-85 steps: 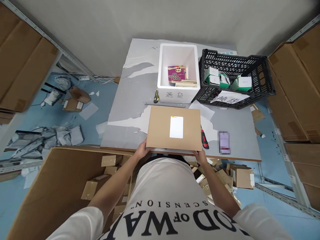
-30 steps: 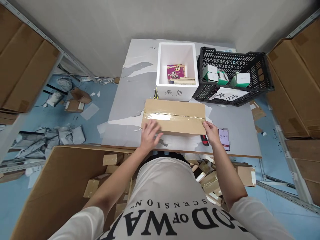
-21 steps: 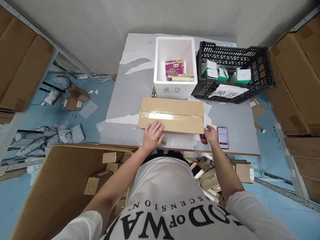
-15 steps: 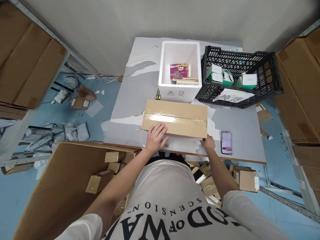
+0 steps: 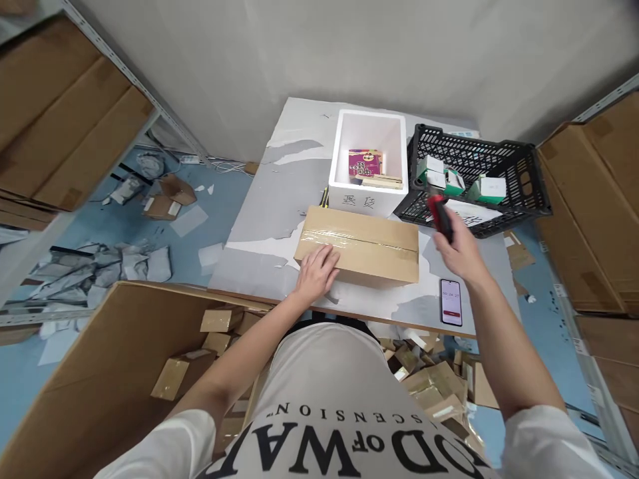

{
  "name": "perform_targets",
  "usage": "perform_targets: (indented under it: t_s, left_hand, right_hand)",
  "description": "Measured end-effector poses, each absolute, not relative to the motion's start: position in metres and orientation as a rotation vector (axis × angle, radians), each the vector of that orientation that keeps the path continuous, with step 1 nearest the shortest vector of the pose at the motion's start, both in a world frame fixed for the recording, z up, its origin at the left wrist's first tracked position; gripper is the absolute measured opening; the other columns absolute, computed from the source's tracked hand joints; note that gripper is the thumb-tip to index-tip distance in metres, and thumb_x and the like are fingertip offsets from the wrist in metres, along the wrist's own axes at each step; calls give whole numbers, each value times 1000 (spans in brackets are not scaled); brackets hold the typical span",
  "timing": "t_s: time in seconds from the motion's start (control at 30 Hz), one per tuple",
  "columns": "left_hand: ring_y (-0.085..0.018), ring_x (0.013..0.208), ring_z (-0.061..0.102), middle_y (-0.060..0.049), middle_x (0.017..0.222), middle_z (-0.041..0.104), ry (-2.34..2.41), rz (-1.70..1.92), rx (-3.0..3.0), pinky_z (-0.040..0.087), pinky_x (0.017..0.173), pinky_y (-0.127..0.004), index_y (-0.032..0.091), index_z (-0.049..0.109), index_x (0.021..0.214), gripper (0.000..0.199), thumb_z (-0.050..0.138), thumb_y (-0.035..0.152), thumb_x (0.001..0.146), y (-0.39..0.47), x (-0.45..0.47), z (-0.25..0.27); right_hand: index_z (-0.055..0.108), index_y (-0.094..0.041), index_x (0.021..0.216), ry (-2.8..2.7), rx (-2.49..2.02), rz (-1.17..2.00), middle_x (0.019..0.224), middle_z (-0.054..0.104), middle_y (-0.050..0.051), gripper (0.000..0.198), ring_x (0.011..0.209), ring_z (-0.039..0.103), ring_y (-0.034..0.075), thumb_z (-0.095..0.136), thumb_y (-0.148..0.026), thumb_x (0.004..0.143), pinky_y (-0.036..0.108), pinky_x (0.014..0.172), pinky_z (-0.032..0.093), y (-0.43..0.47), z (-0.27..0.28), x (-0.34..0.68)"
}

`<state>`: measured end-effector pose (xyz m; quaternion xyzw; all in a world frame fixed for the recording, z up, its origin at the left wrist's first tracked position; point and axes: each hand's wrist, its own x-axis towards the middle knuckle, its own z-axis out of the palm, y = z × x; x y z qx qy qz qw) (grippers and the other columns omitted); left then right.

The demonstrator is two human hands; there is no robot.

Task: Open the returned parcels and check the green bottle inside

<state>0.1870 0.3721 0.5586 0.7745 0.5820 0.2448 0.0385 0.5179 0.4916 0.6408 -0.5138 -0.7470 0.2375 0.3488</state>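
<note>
Taped carton (image 5: 359,249): lying on the table (image 5: 259,219) near its front edge; clear tape along the top seam
Left hand (image 5: 318,271): laid over the carton's near left edge, fingers extended on top; not clenched
Right hand (image 5: 460,246): raised over the table, right of the carton; closed around a red-and-black cutter (image 5: 441,219), tip blurred
Phone (image 5: 450,301): flat on the table below the right hand, near the front edge; screen lit
White foam box (image 5: 394,203): just behind the carton; handwriting on the front, books (image 5: 366,163) inside
Yellow-and-black cutter (image 5: 325,198): beside the foam box, partly hidden
Black crate (image 5: 499,150): just right of the foam box; green-and-white boxes (image 5: 492,189) inside
Large open box (image 5: 100,359): left of the person; small cartons (image 5: 172,377) within
</note>
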Motion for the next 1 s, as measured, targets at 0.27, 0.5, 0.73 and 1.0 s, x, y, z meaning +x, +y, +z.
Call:
perform_targets:
  t_s: [0.27,0.5,0.73,1.0]
  left_hand:
    - [-37,141,27,-19,148,39,1900,672,2398,23,108,-52,21,50,136,59,58,46,83,366,190,555]
    - [-37,139,29,-19,147,40,1915,653,2391,23,108,-52,21,51,135,62,58,52,81,360,189,554]
    - [-35,140,28,-16,149,39,1936,529,2385,25,109,-50,23,48,137,63,54,54,83,357,189,556]
    - [-36,141,27,-17,150,36,1934,420,2366,24,109,-51,24,45,139,65,60,50,81,359,190,559]
  right_hand:
    - [44,-33,141,-2745,-623,860,131,61,1,47,109,61,22,48,-35,94,37,94,46,518,654,364]
    - [42,-29,143,-3012,-506,706,112,70,2,47,87,63,18,42,-28,95,28,78,46,530,648,338]
    - [32,-29,148,-3296,-628,410,103,67,9,56,81,62,18,35,-14,94,25,68,40,514,678,323]
    - [30,-27,149,-3435,-653,217,97,66,9,62,73,60,16,39,-9,90,24,60,33,511,694,319]
